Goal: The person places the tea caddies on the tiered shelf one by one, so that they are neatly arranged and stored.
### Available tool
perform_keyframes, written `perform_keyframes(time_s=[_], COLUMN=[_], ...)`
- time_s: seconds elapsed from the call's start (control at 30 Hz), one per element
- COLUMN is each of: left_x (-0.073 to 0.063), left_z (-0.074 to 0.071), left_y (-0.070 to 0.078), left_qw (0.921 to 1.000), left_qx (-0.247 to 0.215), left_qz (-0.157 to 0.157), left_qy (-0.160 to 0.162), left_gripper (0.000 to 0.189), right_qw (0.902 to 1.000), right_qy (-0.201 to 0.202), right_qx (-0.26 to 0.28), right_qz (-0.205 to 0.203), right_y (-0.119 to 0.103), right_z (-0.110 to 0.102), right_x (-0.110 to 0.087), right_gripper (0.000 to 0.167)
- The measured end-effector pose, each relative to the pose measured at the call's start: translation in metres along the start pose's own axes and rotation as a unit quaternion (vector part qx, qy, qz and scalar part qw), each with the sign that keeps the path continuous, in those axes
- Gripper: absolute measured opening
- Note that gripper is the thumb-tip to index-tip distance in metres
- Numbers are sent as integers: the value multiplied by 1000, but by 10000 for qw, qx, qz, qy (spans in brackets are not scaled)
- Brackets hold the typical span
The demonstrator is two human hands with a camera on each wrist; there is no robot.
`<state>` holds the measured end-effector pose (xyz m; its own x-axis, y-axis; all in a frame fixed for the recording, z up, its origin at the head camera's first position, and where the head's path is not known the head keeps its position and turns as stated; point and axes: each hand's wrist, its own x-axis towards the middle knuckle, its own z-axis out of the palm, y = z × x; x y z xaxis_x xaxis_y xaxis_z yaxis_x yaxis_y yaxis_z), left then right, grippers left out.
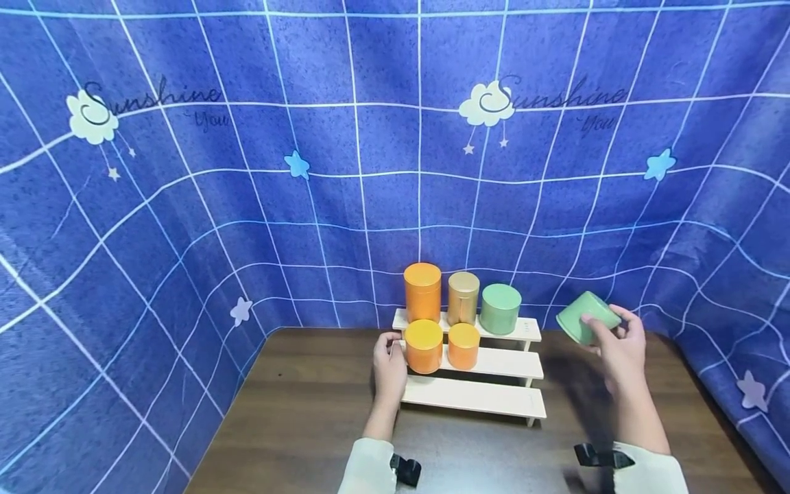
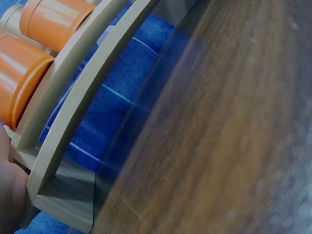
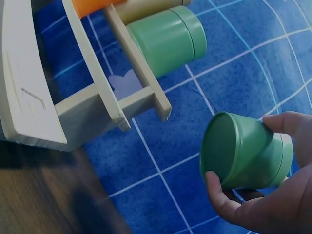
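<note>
My right hand point(image 1: 625, 350) grips a green tin point(image 1: 586, 317) in the air to the right of the white three-tier rack point(image 1: 475, 396). The tin is tilted; in the right wrist view its round recessed end faces the rack, with thumb and fingers on opposite sides. At the rack's left side, my left hand point(image 1: 390, 370) holds the end of the middle tier, fingers beside a large orange tin point(image 1: 424, 348). Only part of this hand shows in the left wrist view. A smaller orange tin point(image 1: 463, 347) stands to the right on the same tier.
On the top tier stand a tall orange tin point(image 1: 422, 295), a gold tin point(image 1: 463, 300) and another green tin point(image 1: 500, 309). The rack sits on a brown wooden table point(image 1: 296, 412). Blue patterned cloth point(image 1: 382, 192) hangs behind and around it.
</note>
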<state>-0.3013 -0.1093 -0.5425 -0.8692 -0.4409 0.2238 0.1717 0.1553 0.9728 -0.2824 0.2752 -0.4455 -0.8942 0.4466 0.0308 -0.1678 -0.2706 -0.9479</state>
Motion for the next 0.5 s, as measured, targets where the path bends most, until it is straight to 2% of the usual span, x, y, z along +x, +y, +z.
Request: perform_keyframes(time_s=[0.2, 0.5], left_x=[1, 1], left_z=[0, 0], left_y=[0, -2], left_qw=[10000, 10000], left_qx=[-62, 77], left_qz=[16, 47], left_qy=[9, 10], left_gripper=[16, 16], right_qw=[9964, 9762], right_qy=[-437, -1133], right_qx=[-645, -1542], right_qz=[-333, -1022], right_y=[1, 7], right_z=[7, 8], right_x=[-6, -12], right_gripper=[55, 55])
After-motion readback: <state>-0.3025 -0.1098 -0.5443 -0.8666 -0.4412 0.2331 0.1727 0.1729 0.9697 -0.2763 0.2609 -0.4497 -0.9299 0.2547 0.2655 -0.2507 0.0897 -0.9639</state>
